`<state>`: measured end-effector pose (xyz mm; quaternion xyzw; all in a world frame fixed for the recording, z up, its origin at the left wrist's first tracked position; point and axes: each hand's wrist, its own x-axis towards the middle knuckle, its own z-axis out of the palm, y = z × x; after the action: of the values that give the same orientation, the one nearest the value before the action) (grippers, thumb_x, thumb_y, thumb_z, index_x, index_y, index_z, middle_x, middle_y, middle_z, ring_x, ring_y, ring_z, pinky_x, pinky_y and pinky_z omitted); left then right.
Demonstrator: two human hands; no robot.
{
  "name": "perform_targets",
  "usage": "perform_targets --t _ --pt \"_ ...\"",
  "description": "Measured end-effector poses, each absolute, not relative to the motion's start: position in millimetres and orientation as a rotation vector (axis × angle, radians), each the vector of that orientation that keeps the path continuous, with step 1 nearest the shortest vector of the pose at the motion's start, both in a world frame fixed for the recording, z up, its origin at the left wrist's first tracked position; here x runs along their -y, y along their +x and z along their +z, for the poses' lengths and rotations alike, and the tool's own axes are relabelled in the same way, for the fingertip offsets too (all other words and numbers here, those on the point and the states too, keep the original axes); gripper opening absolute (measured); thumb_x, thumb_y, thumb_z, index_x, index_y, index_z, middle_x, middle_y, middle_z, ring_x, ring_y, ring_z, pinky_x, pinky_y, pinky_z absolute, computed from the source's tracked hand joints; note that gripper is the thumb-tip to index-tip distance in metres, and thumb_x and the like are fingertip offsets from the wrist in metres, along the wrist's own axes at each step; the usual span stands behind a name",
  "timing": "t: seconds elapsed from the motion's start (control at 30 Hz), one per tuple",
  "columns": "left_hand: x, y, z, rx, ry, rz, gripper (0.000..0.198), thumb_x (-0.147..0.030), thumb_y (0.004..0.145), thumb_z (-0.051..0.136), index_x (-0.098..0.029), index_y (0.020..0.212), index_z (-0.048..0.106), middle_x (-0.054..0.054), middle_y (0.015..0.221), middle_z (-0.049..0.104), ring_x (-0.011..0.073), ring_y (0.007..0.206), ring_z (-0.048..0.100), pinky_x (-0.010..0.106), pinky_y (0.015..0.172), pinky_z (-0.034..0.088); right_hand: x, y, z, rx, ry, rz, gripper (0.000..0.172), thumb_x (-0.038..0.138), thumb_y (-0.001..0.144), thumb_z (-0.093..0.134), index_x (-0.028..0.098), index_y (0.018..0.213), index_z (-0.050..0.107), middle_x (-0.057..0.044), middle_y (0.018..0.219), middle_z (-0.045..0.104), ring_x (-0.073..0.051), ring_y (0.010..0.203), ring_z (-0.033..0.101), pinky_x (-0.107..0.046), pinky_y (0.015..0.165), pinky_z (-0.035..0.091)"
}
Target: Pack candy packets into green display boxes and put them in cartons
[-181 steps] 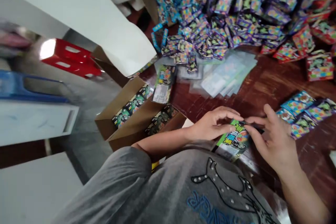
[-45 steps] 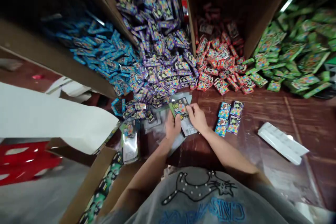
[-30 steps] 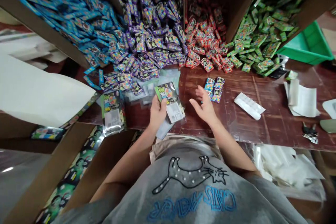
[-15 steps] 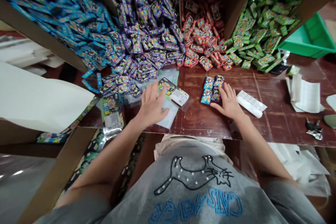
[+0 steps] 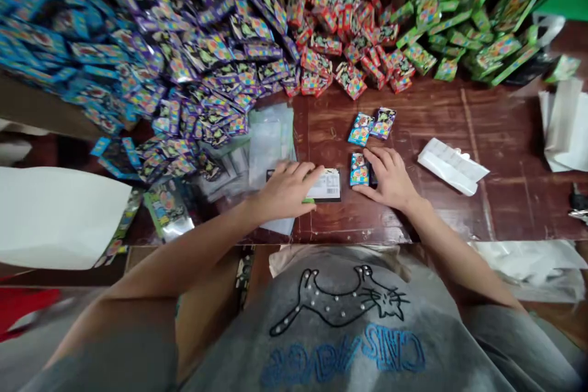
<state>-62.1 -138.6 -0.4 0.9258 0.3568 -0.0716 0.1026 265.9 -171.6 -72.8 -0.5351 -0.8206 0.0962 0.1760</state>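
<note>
— Two hands on the counter [image 5: 459, 135], then. What is the left hand [image 5: 285, 191] doing?

— It lies flat, fingers spread, pressing down on a clear bag [image 5: 321, 185] with a white label and a green card inside. It is not closed around the bag, only resting on top. More empty clear bags [image 5: 269, 141] lie just behind it.

— And the right hand [image 5: 390, 179]?

— Open too, palm down, with its fingertips touching a small blue packet [image 5: 359, 169] that lies just right of the bag. Whether a second packet sits under the fingers, I cannot tell.

— Anything close by?

— A pair of packets [image 5: 372, 124], one blue and one purple, side by side a little farther back. A white paper strip [image 5: 452, 165] lies to the right of the hand.

— And at the back?

— Heaps of packets sorted by colour: blue [image 5: 41, 55] at far left, purple [image 5: 206, 49], red [image 5: 340, 18], green [image 5: 473, 12]. A filled bag [image 5: 165, 208] lies near the counter's left edge.
</note>
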Motion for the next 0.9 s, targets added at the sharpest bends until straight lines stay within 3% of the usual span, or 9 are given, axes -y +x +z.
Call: perform_targets --t 0.07,0.13,0.23,0.37,0.63,0.73,0.8,0.83,0.9 --pt "147.2 -64.3 -7.7 -1.054 2.7 -0.209 0.087 -0.046 0.091 0.076 -0.015 0.165 0.041 0.02 0.156 0.056 0.0403 0.138 0.055 0.054 0.118 0.042 166.3 268.6 -72.4 2.318 -1.503 0.286 0.088 0.08 0.096 0.058 0.017 0.157 0.052 -0.021 0.153 0.06 -0.04 0.136 0.055 -0.058 0.116 0.043" --pt "151.0 -66.4 -14.4 -1.102 2.671 -0.159 0.092 -0.048 0.09 0.08 -0.016 0.166 0.04 0.02 0.156 0.056 0.0411 0.138 0.054 0.055 0.117 0.043 166.1 268.0 -70.1 2.286 -1.491 0.295 0.082 0.076 0.095 0.063 0.021 0.155 0.053 -0.019 0.148 0.061 -0.039 0.13 0.057 -0.056 0.11 0.045" --pt "154.8 -65.7 -19.4 -1.182 2.625 -0.046 0.098 -0.051 0.086 0.085 -0.015 0.166 0.041 0.021 0.152 0.058 0.0415 0.135 0.056 0.055 0.115 0.045 175.6 256.6 -65.7 2.163 -1.536 0.249 0.081 0.073 0.093 0.069 0.026 0.155 0.05 -0.018 0.146 0.058 -0.041 0.133 0.054 -0.059 0.111 0.041" --pt "158.0 -62.5 -21.0 -1.196 2.617 0.092 0.099 -0.052 0.084 0.087 -0.012 0.164 0.044 0.021 0.148 0.06 0.041 0.13 0.058 0.055 0.112 0.047 192.8 237.9 -63.8 2.184 -1.57 0.198 0.065 0.065 0.099 0.064 0.024 0.148 0.054 -0.019 0.147 0.055 -0.04 0.132 0.052 -0.057 0.106 0.042" --pt "148.9 -61.1 -30.7 -1.031 2.65 0.104 0.094 -0.048 0.085 0.086 -0.014 0.162 0.045 0.02 0.148 0.061 0.04 0.132 0.057 0.054 0.111 0.045 194.1 245.5 -55.3 2.462 -1.311 0.42 0.06 0.069 0.101 0.06 0.023 0.142 0.061 -0.017 0.144 0.062 -0.036 0.122 0.057 -0.053 0.098 0.047" --pt "146.1 -59.8 -33.4 -0.974 2.658 0.086 0.098 -0.052 0.084 0.087 -0.015 0.163 0.043 0.02 0.149 0.06 0.04 0.133 0.056 0.053 0.112 0.045 189.6 255.2 -50.7 2.446 -1.222 0.52 0.081 0.076 0.096 0.063 0.022 0.156 0.051 -0.02 0.151 0.059 -0.039 0.131 0.057 -0.059 0.106 0.047" --pt "145.5 -61.1 -33.7 -0.991 2.664 0.084 0.098 -0.051 0.084 0.088 -0.014 0.163 0.043 0.02 0.15 0.06 0.0398 0.133 0.055 0.053 0.112 0.045 187.1 270.0 -48.5 2.43 -1.181 0.584 0.101 0.082 0.091 0.065 0.02 0.167 0.037 -0.024 0.164 0.048 -0.044 0.147 0.049 -0.07 0.121 0.037" --pt "145.5 -61.8 -33.6 -0.999 2.661 0.082 0.098 -0.051 0.084 0.088 -0.013 0.163 0.044 0.02 0.149 0.06 0.0395 0.133 0.056 0.053 0.112 0.045 185.7 278.6 -48.3 2.438 -1.17 0.611 0.105 0.081 0.091 0.066 0.021 0.17 0.032 -0.024 0.169 0.044 -0.046 0.153 0.044 -0.074 0.127 0.028" --pt "145.8 -61.2 -33.5 -1.004 2.637 0.073 0.098 -0.05 0.084 0.088 -0.015 0.164 0.044 0.02 0.149 0.06 0.0392 0.133 0.056 0.052 0.112 0.045 182.6 293.4 -50.9 2.456 -1.161 0.646 0.095 0.073 0.096 0.067 0.026 0.171 0.033 -0.021 0.168 0.048 -0.044 0.156 0.043 -0.078 0.131 0.017"
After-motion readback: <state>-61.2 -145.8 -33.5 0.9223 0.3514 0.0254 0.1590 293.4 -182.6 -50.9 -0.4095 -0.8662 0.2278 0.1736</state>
